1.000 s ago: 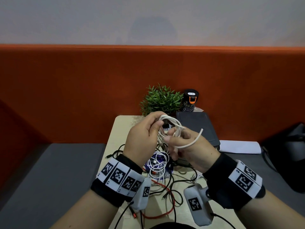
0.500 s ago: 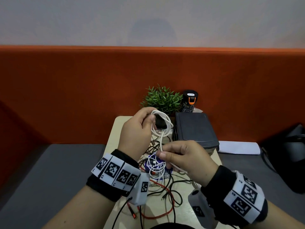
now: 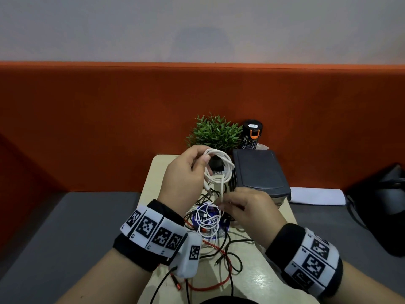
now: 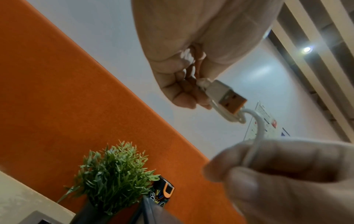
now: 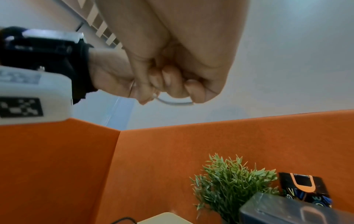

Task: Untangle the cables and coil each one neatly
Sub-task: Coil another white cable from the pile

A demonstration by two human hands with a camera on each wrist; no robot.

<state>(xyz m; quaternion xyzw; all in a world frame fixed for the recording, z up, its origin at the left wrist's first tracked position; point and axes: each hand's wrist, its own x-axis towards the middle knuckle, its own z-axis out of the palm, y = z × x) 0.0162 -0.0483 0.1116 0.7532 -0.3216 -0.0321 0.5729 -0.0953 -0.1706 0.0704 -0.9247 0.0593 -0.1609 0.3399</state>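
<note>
My left hand (image 3: 186, 172) holds a coil of thick white cable (image 3: 221, 165) raised above the small beige table (image 3: 258, 279). Its USB plug (image 4: 225, 94) with an orange tongue sticks out below the curled fingers in the left wrist view. One strand of this cable drops from the coil to my right hand (image 3: 247, 209), which pinches it between thumb and fingers. In the right wrist view a short arc of the white cable (image 5: 172, 101) shows under the closed fingers. Under the hands lies a tangle: a thin white cable (image 3: 207, 222), black cables (image 3: 230, 255) and a red cable (image 3: 210, 286).
A potted green plant (image 3: 213, 132) and a black can with an orange tab (image 3: 252, 134) stand at the table's back edge. A dark grey lidded box (image 3: 260, 172) fills the back right. An orange partition rises behind; grey seats flank the table, with a black bag (image 3: 381, 207) at right.
My right hand dropped from beside the coil to below it, drawing one strand straight down. The left hand lifted the coil slightly up and away.
</note>
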